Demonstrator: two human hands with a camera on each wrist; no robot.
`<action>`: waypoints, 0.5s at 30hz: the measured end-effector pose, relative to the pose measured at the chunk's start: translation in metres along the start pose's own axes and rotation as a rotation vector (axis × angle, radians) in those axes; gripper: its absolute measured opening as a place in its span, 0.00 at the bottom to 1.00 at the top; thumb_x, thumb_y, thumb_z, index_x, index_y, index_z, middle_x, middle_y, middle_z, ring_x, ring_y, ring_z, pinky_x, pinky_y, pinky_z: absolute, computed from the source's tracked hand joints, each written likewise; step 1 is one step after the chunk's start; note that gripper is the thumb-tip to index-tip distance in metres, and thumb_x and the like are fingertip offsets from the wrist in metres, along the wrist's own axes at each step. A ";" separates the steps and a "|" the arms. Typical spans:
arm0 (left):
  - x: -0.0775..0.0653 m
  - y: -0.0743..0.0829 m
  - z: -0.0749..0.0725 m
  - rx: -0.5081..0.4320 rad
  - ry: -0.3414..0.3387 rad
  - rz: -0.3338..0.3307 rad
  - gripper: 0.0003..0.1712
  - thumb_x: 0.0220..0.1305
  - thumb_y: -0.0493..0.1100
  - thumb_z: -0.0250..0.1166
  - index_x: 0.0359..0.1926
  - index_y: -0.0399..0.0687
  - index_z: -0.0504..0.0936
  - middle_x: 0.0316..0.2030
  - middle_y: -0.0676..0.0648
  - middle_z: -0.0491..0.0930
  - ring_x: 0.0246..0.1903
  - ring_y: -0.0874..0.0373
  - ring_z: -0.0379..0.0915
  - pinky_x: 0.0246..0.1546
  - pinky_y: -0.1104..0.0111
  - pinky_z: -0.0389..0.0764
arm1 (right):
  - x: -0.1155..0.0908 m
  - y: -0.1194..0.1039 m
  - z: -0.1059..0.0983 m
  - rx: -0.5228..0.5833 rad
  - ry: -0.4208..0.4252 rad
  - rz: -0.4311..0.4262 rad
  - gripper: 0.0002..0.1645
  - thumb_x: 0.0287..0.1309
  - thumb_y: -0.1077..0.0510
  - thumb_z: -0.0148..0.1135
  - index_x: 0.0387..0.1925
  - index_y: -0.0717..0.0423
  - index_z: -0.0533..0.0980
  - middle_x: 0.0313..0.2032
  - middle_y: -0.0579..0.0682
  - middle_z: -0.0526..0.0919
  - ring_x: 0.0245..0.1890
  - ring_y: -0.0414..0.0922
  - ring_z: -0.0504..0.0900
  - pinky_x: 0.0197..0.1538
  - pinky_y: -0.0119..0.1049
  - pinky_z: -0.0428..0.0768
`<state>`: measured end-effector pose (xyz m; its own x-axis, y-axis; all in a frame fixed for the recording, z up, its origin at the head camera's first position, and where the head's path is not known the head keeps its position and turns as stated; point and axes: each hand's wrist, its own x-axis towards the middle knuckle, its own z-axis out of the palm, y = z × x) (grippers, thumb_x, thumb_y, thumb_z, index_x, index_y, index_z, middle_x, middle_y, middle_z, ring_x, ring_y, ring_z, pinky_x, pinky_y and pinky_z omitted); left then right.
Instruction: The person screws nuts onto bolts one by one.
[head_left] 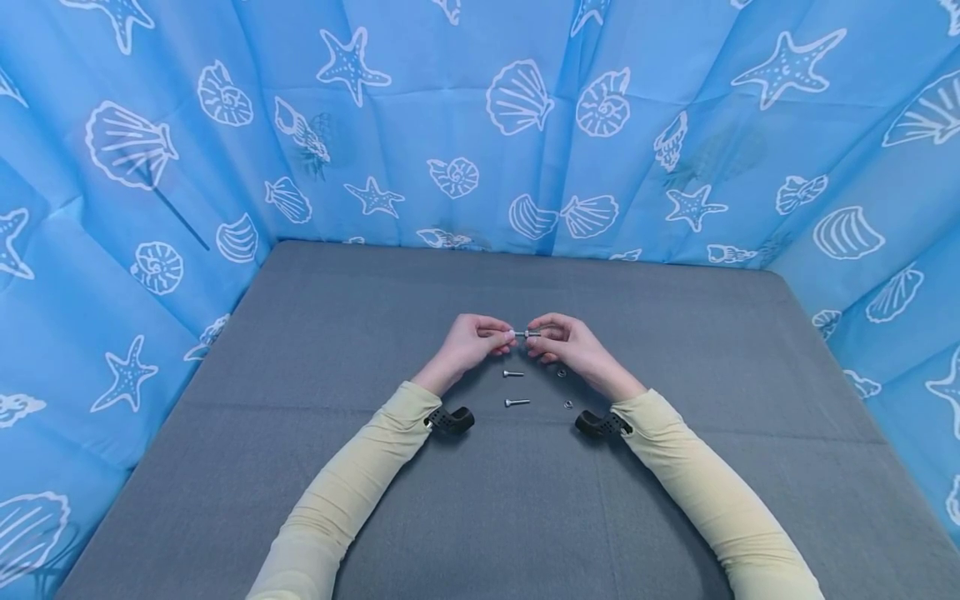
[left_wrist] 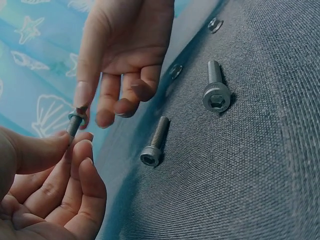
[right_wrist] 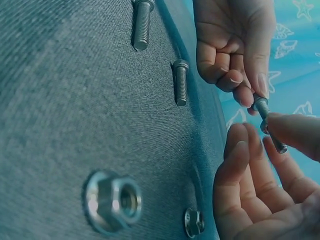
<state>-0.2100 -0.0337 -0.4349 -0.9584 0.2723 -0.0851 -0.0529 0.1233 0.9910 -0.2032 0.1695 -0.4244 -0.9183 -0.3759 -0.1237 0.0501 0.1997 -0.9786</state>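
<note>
Above the far middle of the table, my left hand pinches the head end of a metal bolt between thumb and fingertips. A flange nut sits partway along its thread. My right hand has thumb and index finger at the nut, gripping it, with the other fingers loosely bent. The bolt's threaded tip sticks out past the nut in the right wrist view; its head is mostly covered by the left fingertips. Below the hands lie two socket-head bolts, a farther one and a nearer one.
Two loose flange nuts, a nearer one and a farther one, lie on the grey cloth-covered table, right of the bolts. A blue curtain with shell prints hangs behind and beside the table. Black wrist mounts sit at both cuffs.
</note>
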 end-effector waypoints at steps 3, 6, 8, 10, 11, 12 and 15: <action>0.000 0.000 0.000 0.002 -0.002 -0.007 0.09 0.63 0.34 0.65 0.42 0.31 0.83 0.32 0.41 0.85 0.32 0.56 0.82 0.36 0.65 0.85 | 0.000 0.000 0.000 -0.023 -0.003 0.002 0.18 0.64 0.61 0.60 0.49 0.72 0.72 0.41 0.70 0.81 0.36 0.46 0.83 0.36 0.36 0.84; 0.000 0.000 0.000 -0.009 -0.004 -0.008 0.09 0.63 0.34 0.65 0.42 0.30 0.83 0.32 0.41 0.85 0.33 0.54 0.82 0.36 0.64 0.85 | 0.000 0.000 0.000 -0.010 -0.007 0.037 0.19 0.66 0.59 0.59 0.48 0.74 0.73 0.40 0.68 0.81 0.35 0.46 0.83 0.36 0.35 0.84; 0.000 -0.001 0.000 -0.010 -0.005 -0.005 0.09 0.63 0.34 0.64 0.42 0.30 0.82 0.32 0.40 0.85 0.32 0.55 0.82 0.36 0.65 0.85 | 0.000 -0.001 0.001 0.001 -0.011 0.047 0.20 0.67 0.57 0.58 0.48 0.74 0.73 0.41 0.67 0.81 0.35 0.46 0.83 0.36 0.35 0.84; 0.000 -0.001 0.000 -0.007 -0.002 -0.006 0.09 0.63 0.34 0.65 0.42 0.30 0.82 0.32 0.41 0.85 0.31 0.56 0.82 0.36 0.65 0.85 | 0.001 -0.001 0.001 0.012 -0.015 0.038 0.21 0.66 0.58 0.58 0.50 0.74 0.71 0.42 0.68 0.81 0.36 0.48 0.83 0.37 0.36 0.84; 0.000 -0.001 -0.001 -0.001 0.000 -0.007 0.09 0.63 0.34 0.65 0.42 0.30 0.83 0.32 0.41 0.85 0.30 0.57 0.82 0.35 0.65 0.85 | 0.001 0.000 0.001 0.010 -0.015 0.028 0.21 0.65 0.59 0.59 0.51 0.73 0.71 0.42 0.69 0.81 0.37 0.48 0.83 0.37 0.37 0.84; 0.000 -0.001 0.000 0.002 0.000 -0.006 0.09 0.63 0.34 0.65 0.42 0.30 0.83 0.32 0.41 0.85 0.30 0.57 0.82 0.36 0.65 0.85 | 0.001 0.000 0.001 0.006 -0.017 0.018 0.20 0.65 0.60 0.60 0.51 0.72 0.71 0.42 0.70 0.80 0.37 0.49 0.83 0.37 0.38 0.84; 0.000 -0.001 0.000 0.004 -0.001 -0.009 0.10 0.63 0.34 0.65 0.42 0.30 0.83 0.31 0.41 0.85 0.32 0.55 0.82 0.36 0.64 0.85 | 0.001 0.000 0.000 -0.015 -0.019 0.001 0.19 0.64 0.61 0.61 0.51 0.71 0.72 0.43 0.70 0.80 0.38 0.49 0.83 0.38 0.38 0.84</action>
<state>-0.2098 -0.0342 -0.4358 -0.9576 0.2721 -0.0944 -0.0609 0.1292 0.9898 -0.2042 0.1686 -0.4242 -0.9107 -0.3927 -0.1284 0.0454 0.2137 -0.9758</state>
